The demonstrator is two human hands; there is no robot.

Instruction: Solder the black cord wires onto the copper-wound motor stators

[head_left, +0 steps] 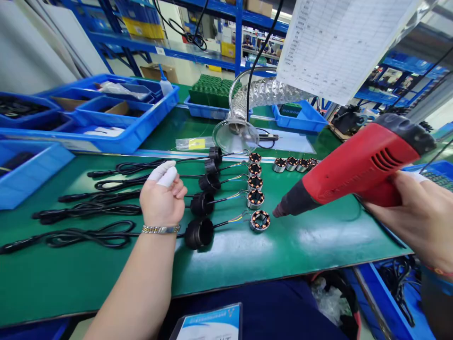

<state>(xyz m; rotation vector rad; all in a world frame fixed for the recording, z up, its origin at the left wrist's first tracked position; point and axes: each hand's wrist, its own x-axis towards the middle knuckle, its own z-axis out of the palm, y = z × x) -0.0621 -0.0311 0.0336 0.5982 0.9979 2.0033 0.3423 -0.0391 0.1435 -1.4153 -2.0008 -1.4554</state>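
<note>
My right hand [421,212] grips a red heat gun [361,160] by its handle. Its dark nozzle points down and left, just beside the nearest motor stator [260,221] without touching it. My left hand [164,193], with white covers on thumb and forefinger, is closed above the cables; whatever the curled fingers may hold is hidden. Several black round housings [199,233] lie in a column, each on a black cable [95,234]. Their thin coloured wires [235,218] reach toward a column of stators with copper windings.
More stators [292,164] stand in a row behind the nozzle. A clear fume hood [235,136] on a foil duct hangs over the table's back. Blue bins [141,127] stand at the left, and a blue tray with green circuit boards [215,89] is behind. A paper sheet [343,42] hangs upper right.
</note>
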